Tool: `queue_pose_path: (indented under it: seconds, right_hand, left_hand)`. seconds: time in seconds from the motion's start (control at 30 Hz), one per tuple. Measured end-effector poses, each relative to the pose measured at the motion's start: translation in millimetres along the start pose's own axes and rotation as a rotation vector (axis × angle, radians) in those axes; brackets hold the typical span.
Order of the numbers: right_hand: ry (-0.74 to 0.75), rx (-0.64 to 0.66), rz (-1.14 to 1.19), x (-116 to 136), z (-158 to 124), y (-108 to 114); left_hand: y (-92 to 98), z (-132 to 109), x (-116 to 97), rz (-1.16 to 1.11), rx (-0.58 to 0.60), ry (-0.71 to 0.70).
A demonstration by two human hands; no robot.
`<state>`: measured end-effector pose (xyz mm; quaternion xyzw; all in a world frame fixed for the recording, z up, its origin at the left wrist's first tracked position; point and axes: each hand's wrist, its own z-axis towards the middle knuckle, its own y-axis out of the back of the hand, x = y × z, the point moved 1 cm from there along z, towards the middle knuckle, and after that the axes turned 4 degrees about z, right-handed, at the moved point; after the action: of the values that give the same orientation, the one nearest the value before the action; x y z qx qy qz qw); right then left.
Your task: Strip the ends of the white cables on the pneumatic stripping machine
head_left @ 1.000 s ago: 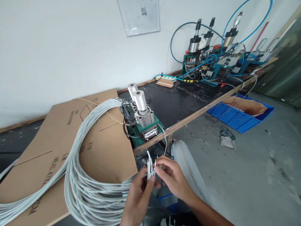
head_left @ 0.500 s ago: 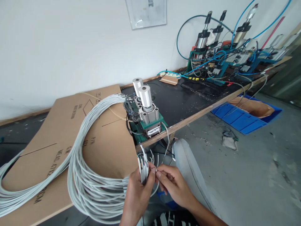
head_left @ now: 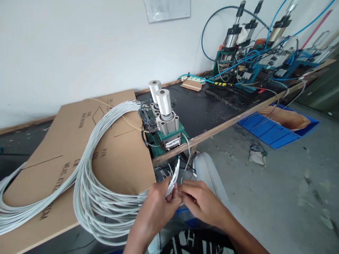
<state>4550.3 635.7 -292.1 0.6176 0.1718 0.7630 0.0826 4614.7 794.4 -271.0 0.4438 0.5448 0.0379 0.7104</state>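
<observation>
The left hand (head_left: 162,201) grips the cable ends (head_left: 174,177), their length slanting up, away and rightward, while the right hand (head_left: 202,203) pinches just beside, on what I can't tell.

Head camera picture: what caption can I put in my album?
Left hand holds pale cable ends beside the right hand, near looped cables on cardboard.

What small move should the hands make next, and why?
Perhaps ease one of the thin pale-grey plastic-looking cable ends aside with the bare right hand: the bare left hand holds them bunched, and the right hand's fingertips are close beside them.
</observation>
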Motion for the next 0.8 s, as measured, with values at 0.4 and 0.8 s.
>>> queue_pose_path:
  seconds: [0.4,0.8]
  right_hand:
    - [-0.313,-0.258,0.821,-27,-3,-52]
    - [-0.310,-0.272,0.796,-24,-3,-54]
  left_hand:
    - [-8.1,-6,14,-0.387,-0.042,0.236]
    - [-12.6,-7,16,-0.438,-0.049,0.237]
